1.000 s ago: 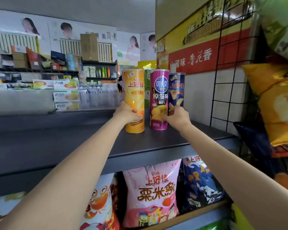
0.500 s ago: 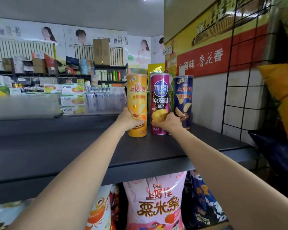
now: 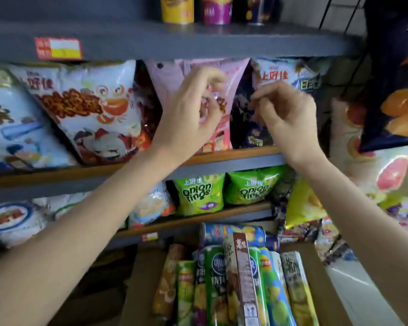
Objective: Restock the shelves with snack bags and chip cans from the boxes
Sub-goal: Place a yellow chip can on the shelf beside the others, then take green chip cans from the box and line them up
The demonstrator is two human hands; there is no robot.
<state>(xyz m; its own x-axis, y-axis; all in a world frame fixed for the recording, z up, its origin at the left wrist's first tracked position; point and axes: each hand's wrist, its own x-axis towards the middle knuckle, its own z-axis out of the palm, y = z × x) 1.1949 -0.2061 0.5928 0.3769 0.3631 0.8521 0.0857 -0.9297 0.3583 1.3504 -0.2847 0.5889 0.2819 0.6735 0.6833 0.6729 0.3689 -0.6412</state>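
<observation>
While both hands hang free before the middle shelf, stock as follows:

Left hand [image 3: 186, 114]: raised in front of the pink bag [image 3: 231, 74]; fingers loosely curled, nothing held.
Right hand [image 3: 285, 111]: raised in front of the dark bag [image 3: 243, 118]; fingers loosely curled, thumb near fingertips, nothing held; contact with the bag cannot be told.
Top shelf [image 3: 198, 41]: grey; three cans upright at its back, yellow can [image 3: 177, 10], magenta can [image 3: 217, 10], dark blue can [image 3: 257, 10], side by side, only lower parts visible.
Tag [image 3: 58, 48]: red and yellow, on the top shelf's front edge, blurred.
Middle shelf [image 3: 222, 158]: crab bag [image 3: 92, 109] at left, pink bag at centre, dark bag just right of it.
Lower shelf [image 3: 198, 220]: two green onion-ring bags [image 3: 198, 194] side by side, pale bags to their left.
Box [image 3: 139, 290]: cardboard, below the shelves; chip cans [image 3: 217, 290] lying packed side by side, green, blue, orange; one slim brown carton [image 3: 243, 278] on top.
Hanging bags [image 3: 396, 78]: at right, on a wire rack, dark with orange print.
</observation>
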